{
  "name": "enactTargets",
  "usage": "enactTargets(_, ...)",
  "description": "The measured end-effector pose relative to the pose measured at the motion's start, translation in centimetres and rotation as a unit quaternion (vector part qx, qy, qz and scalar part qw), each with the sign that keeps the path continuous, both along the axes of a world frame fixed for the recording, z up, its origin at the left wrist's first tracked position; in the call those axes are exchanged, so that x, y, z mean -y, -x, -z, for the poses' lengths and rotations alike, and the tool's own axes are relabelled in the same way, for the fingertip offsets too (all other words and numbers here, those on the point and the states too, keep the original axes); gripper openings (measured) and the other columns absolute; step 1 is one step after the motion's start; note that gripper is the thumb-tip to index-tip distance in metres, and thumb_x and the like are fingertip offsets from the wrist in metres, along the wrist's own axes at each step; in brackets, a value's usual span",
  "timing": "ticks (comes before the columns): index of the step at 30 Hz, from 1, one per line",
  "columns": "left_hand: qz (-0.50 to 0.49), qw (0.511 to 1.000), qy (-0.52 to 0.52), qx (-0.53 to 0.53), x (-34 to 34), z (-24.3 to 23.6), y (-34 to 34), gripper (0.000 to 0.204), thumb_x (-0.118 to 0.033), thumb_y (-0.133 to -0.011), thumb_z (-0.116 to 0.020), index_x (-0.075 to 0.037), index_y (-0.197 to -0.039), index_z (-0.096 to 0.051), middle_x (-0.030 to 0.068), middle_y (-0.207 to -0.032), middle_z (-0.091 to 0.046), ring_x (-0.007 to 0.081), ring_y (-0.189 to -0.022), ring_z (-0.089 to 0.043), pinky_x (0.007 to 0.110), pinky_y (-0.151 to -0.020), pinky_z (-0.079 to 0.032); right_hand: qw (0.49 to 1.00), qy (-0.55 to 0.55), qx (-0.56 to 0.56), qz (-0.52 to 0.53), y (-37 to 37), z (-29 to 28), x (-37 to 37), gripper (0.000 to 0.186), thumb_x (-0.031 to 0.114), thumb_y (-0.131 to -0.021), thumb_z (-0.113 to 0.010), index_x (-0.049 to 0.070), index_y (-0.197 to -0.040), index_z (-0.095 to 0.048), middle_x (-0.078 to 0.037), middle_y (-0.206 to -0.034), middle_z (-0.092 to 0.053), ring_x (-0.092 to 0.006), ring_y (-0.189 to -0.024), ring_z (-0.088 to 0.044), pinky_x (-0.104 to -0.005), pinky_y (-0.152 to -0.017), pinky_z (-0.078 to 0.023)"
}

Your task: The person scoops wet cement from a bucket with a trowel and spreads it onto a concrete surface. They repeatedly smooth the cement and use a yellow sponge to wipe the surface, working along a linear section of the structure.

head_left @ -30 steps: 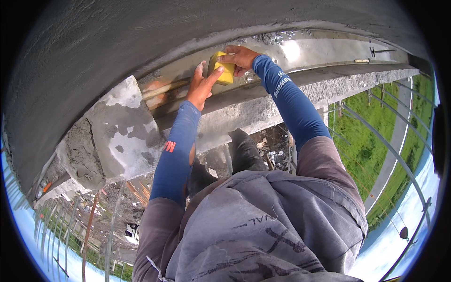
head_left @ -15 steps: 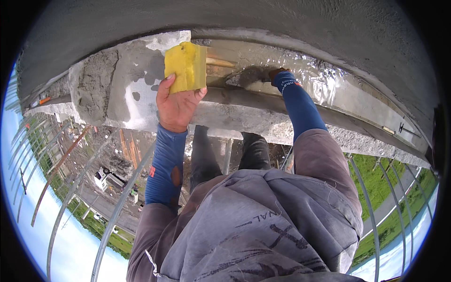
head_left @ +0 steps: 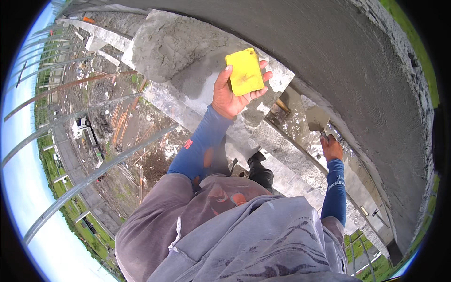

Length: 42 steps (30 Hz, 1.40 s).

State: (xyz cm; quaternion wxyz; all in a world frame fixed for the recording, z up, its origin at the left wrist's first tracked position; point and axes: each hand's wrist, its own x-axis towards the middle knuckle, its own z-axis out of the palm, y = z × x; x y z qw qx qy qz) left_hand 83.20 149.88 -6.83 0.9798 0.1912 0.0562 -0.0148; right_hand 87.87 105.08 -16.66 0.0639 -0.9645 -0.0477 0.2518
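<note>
My left hand (head_left: 227,101) is wrapped round a yellow sponge block (head_left: 246,73), raised above a board (head_left: 277,79) bearing a mound of wet grey mortar (head_left: 162,49). The thumb lies along one side of the sponge and the fingers along the other. At the right, my right hand (head_left: 332,148) grips the handle of a trowel (head_left: 318,117). The trowel's flat blade points away from me, over a wet plank near the foot of the grey plastered wall (head_left: 376,84).
Metal scaffold bars (head_left: 108,164) cross the left side, with a deep drop to rubble ground and a white truck (head_left: 84,124) below. A rough concrete ledge (head_left: 300,174) runs beneath my arms. A small T-shaped metal piece (head_left: 376,214) lies farther along the planks at lower right.
My view has turned toward the left, so the mortar mound shows more fully. The trowel has come off the wet surface into plainer sight; the sponge remains in my left hand.
</note>
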Motion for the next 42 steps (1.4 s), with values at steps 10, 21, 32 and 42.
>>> enactTargets(10,-0.168,0.952,-0.157,-0.203,-17.5,-5.9,7.0,0.053,-0.04,-0.1,-0.068,-0.011,-0.143,-0.057,0.0076,-0.124,-0.069,0.0273,-0.109,-0.07,0.055,-0.097,-0.058,0.931,-0.362,-0.042,-0.022,2.4,-7.7,-25.8,0.042,0.039,-0.099,-0.069,-0.001,-0.113,-0.065,-0.024,-0.093,-0.073,-0.0431,-0.083,-0.07,-0.0469,-0.077,-0.054)
enactTargets(21,-0.174,0.749,-0.593,-0.238,-30.2,-3.1,-6.7,0.052,-0.023,-0.082,-0.075,0.007,-0.124,-0.063,0.0191,-0.111,-0.071,0.0273,-0.097,-0.071,0.039,-0.085,-0.056,0.901,-0.053,0.153,-0.402,-4.2,-15.4,-49.3,0.026,0.026,-0.101,-0.065,0.004,-0.114,-0.058,-0.021,-0.096,-0.076,-0.0371,-0.086,-0.077,-0.0476,-0.072,-0.062)
enactTargets(32,-0.017,0.546,-0.816,-0.19,-31.0,-0.9,-8.6,0.079,-0.039,-0.081,-0.08,0.004,-0.142,-0.054,0.028,-0.138,-0.063,0.0399,-0.131,-0.06,0.043,-0.112,-0.046,0.955,-0.094,0.018,-0.28,-0.1,-11.2,-49.2,0.027,0.006,-0.096,-0.056,0.001,-0.122,-0.052,-0.026,-0.099,-0.076,-0.0413,-0.097,-0.075,-0.0512,-0.085,-0.059)
enactTargets(42,0.154,0.669,-0.725,0.055,-6.9,-5.8,-7.2,0.075,-0.03,-0.087,-0.086,-0.002,-0.147,-0.051,0.0164,-0.132,-0.063,0.0225,-0.119,-0.064,0.035,-0.102,-0.052,0.949,-0.201,0.08,0.231,6.8,-6.8,-15.0,0.033,0.025,-0.092,-0.064,0.002,-0.115,-0.057,-0.029,-0.095,-0.073,-0.0503,-0.094,-0.069,-0.0584,-0.085,-0.053)
